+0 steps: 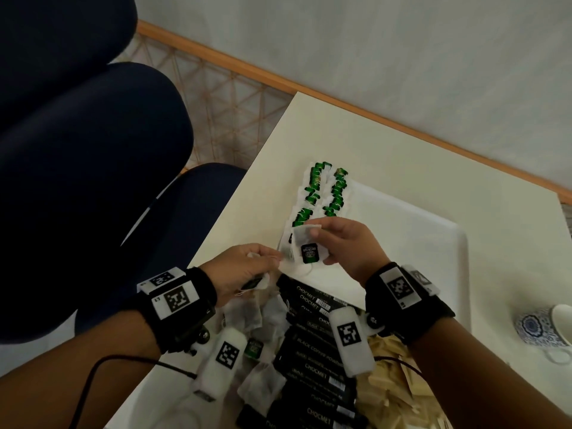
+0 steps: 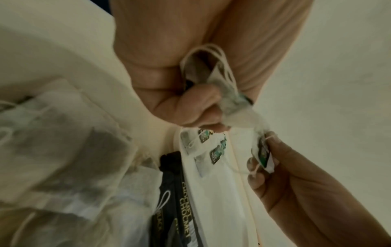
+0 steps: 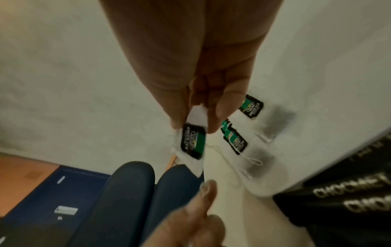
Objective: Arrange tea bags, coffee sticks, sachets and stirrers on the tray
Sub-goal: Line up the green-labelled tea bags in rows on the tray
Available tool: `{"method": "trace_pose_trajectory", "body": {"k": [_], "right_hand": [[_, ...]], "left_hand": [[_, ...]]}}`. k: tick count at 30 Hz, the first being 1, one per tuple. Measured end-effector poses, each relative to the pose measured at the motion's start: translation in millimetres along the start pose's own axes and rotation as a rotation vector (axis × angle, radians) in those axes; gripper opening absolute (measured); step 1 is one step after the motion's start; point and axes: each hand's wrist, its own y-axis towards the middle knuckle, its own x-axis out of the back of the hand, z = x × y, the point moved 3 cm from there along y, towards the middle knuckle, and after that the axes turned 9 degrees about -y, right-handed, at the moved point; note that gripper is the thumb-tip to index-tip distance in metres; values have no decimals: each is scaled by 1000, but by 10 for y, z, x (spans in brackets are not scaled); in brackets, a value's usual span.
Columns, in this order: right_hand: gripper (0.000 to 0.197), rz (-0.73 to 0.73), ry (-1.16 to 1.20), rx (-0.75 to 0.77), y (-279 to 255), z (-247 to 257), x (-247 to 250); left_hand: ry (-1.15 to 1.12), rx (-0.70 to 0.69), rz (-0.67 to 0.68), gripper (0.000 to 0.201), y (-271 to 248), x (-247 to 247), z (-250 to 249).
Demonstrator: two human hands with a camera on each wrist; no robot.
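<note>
My right hand pinches a white tea bag with a green and black tag, held just above the near left corner of the white tray. My left hand grips a bunch of tea bags in its curled fingers, close beside the right hand. Two rows of green-tagged tea bags lie along the tray's left side. Black coffee sticks marked CHOCMET lie in a row near me, with loose tea bags to their left and pale sachets to their right.
A blue patterned cup stands on the cream table at the right. Dark blue chairs stand to the left, past the table's edge. A wall and wooden skirting run behind.
</note>
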Motion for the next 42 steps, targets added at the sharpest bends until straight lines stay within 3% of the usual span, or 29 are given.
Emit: {"method": "trace_pose_trajectory", "body": {"k": [5, 7, 9, 12, 14, 17, 18, 20, 22, 23, 28, 34, 42], "right_hand": [[14, 169, -76, 30, -72, 81, -132], [25, 166, -59, 18, -77, 94, -160], [36, 177, -62, -17, -81, 71, -181], [26, 227, -31, -85, -103, 3, -231], [13, 136, 48, -94, -85, -23, -209], [13, -54, 120, -61, -23, -25, -88], [15, -91, 57, -22, -5, -14, -48], [15, -96, -310, 102, 18, 13, 13], [18, -52, -667, 212, 14, 42, 17], [19, -51, -716, 223, 19, 44, 36], [16, -86, -633, 162, 14, -54, 176], [16, 106, -679, 119, -50, -266, 116], [17, -6, -631, 56, 148, -336, 159]], "left_hand": [[107, -121, 102, 18, -32, -79, -113], [107, -143, 78, 7, -8, -90, -113], [45, -136, 31, 11, 12, -79, -100], [-77, -83, -10, 17, 44, -28, -50], [-87, -58, -16, 18, 69, 19, -9], [-86, -10, -30, 5, 79, 60, 35], [-84, 11, -31, 11, 86, 70, 52], [-73, 64, -36, 31, 102, 92, 78], [-80, 90, -26, 32, 103, 108, 76], [-96, 89, -16, 30, 102, 112, 70], [-125, 31, 3, 32, 116, 163, 35], [-260, -41, -50, 37, 146, 171, -19], [-150, -34, -55, 27, 159, 99, -11]]}}
